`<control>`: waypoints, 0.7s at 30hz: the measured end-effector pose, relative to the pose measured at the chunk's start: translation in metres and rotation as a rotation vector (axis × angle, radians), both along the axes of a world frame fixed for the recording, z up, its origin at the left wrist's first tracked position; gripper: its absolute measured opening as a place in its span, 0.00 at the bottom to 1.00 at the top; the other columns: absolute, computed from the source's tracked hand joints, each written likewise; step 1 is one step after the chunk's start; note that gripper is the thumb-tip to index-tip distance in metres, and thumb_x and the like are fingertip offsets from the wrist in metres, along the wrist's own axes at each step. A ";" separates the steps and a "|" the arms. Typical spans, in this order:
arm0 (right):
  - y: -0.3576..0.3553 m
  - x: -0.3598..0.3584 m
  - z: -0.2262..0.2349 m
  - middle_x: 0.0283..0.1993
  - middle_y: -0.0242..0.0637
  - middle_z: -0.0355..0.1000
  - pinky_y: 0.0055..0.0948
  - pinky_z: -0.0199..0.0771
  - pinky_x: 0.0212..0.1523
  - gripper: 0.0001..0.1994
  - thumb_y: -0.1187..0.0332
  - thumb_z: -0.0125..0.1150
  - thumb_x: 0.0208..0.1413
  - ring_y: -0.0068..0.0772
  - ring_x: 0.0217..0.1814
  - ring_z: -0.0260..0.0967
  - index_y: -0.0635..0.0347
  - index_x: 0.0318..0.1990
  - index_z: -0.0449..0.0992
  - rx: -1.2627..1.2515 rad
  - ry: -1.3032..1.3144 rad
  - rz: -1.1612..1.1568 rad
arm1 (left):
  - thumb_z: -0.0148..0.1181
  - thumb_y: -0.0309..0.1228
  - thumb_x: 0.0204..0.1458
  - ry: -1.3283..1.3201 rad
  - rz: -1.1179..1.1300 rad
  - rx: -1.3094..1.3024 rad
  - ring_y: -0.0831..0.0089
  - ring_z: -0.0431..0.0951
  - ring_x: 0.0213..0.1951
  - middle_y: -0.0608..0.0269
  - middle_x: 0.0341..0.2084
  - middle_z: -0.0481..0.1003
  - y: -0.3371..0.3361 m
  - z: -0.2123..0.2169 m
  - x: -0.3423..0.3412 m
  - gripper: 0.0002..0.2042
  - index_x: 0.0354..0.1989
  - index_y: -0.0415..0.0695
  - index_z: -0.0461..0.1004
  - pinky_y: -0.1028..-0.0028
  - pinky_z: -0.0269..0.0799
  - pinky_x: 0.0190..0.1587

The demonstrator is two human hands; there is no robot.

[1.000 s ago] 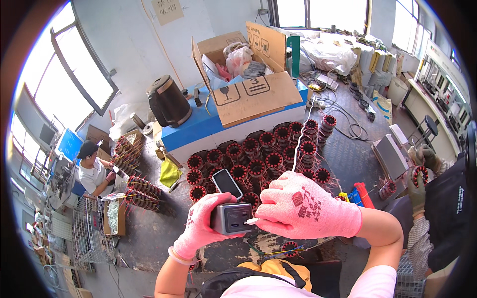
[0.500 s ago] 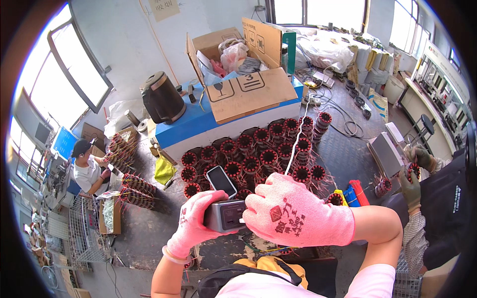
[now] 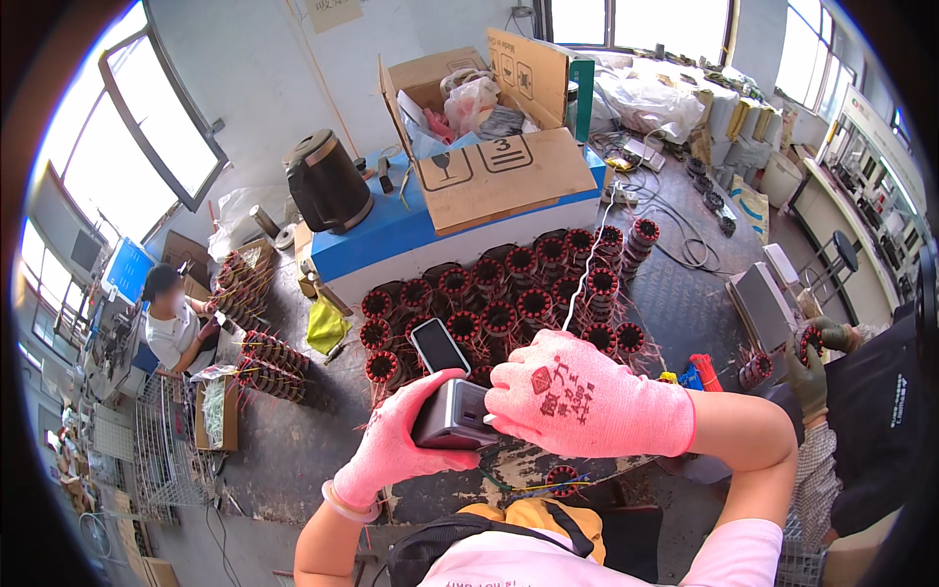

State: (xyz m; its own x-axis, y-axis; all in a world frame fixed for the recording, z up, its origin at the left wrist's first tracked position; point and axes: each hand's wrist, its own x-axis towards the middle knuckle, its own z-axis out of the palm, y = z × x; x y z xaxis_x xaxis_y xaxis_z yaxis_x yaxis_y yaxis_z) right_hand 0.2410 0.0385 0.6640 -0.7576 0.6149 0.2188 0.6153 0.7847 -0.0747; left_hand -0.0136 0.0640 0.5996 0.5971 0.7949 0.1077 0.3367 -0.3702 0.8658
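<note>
Past a yellow-green cloth (image 3: 327, 326), gripping with the half-curled left hand (image 3: 396, 428) a grey box-shaped device (image 3: 452, 416), above the near side of the table (image 3: 293, 460), close to a phone (image 3: 440, 345); then pinching a white plug (image 3: 489, 419) in the bunched right hand (image 3: 577, 393), by the device's right face; farther right, a red bundle (image 3: 707, 373).

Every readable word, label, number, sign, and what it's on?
Locations only:
Cardboard box flap: glass symbol, printed number, legible.
Right pink glove: dark characters, partly legible.
Wall paper: writing, cut off.
Co-worker's dark garment: white lettering, too small.
Pink shirt: lettering, cut off.
Grey device: nothing legible.
White machine: sign, blurred.
</note>
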 end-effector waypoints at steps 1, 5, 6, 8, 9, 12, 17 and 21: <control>0.002 0.000 -0.001 0.31 0.33 0.69 0.38 0.69 0.38 0.12 0.58 0.59 0.62 0.37 0.35 0.72 0.54 0.29 0.72 -0.016 0.017 -0.006 | 0.85 0.38 0.29 -0.006 -0.007 -0.030 0.68 0.78 0.51 0.58 0.50 0.78 0.001 -0.001 0.000 0.47 0.63 0.43 0.69 0.67 0.72 0.57; 0.014 0.003 -0.007 0.31 0.37 0.71 0.41 0.73 0.39 0.13 0.57 0.57 0.62 0.40 0.37 0.75 0.56 0.32 0.75 -0.188 0.084 -0.004 | 0.84 0.37 0.31 -0.060 0.023 -0.365 0.75 0.76 0.50 0.62 0.48 0.77 -0.005 0.002 0.001 0.48 0.66 0.41 0.66 0.70 0.71 0.57; 0.019 0.005 -0.006 0.31 0.39 0.73 0.42 0.74 0.39 0.14 0.56 0.56 0.63 0.42 0.37 0.76 0.58 0.33 0.76 -0.258 0.094 -0.008 | 0.84 0.37 0.32 -0.087 0.035 -0.503 0.77 0.75 0.50 0.64 0.48 0.77 -0.007 0.003 0.002 0.48 0.66 0.40 0.65 0.71 0.71 0.57; 0.024 0.008 -0.009 0.30 0.43 0.73 0.44 0.76 0.41 0.16 0.55 0.55 0.63 0.47 0.37 0.77 0.60 0.35 0.77 -0.365 0.168 -0.002 | 0.80 0.36 0.39 -0.216 -0.023 -0.581 0.79 0.74 0.50 0.65 0.49 0.76 -0.007 -0.006 0.001 0.45 0.67 0.39 0.63 0.73 0.70 0.57; 0.026 0.009 -0.008 0.30 0.42 0.74 0.44 0.76 0.41 0.16 0.55 0.55 0.63 0.47 0.38 0.77 0.60 0.35 0.77 -0.407 0.168 -0.004 | 0.79 0.36 0.42 -0.280 -0.048 -0.619 0.80 0.73 0.50 0.66 0.49 0.75 -0.008 -0.012 -0.001 0.44 0.68 0.38 0.62 0.74 0.69 0.57; 0.033 0.012 -0.005 0.33 0.42 0.78 0.42 0.77 0.43 0.17 0.55 0.54 0.64 0.47 0.39 0.79 0.61 0.37 0.78 -0.619 0.167 -0.042 | 0.65 0.42 0.58 -0.452 -0.083 -0.798 0.81 0.74 0.50 0.66 0.51 0.75 -0.014 -0.022 -0.006 0.33 0.67 0.37 0.62 0.78 0.69 0.56; 0.040 0.013 0.006 0.35 0.43 0.78 0.39 0.75 0.43 0.18 0.54 0.53 0.65 0.43 0.38 0.78 0.61 0.41 0.78 -0.901 0.161 -0.106 | 0.45 0.49 0.70 -0.490 -0.010 -0.899 0.79 0.76 0.50 0.64 0.53 0.76 -0.024 -0.005 0.004 0.28 0.66 0.37 0.64 0.77 0.73 0.55; 0.041 0.014 0.001 0.34 0.42 0.78 0.38 0.75 0.42 0.17 0.55 0.54 0.65 0.42 0.37 0.78 0.61 0.42 0.79 -0.856 0.176 -0.060 | 0.48 0.47 0.69 -0.485 -0.018 -0.871 0.78 0.74 0.53 0.63 0.55 0.74 -0.023 -0.006 0.001 0.27 0.66 0.37 0.64 0.75 0.71 0.58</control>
State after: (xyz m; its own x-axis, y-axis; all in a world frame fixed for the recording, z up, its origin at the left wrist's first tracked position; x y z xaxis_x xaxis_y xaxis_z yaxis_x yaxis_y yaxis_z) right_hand 0.2550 0.0798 0.6653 -0.7171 0.6594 -0.2258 0.5781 0.3818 -0.7211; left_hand -0.0122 0.0415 0.5934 0.6555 0.7040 -0.2734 -0.1249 0.4581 0.8801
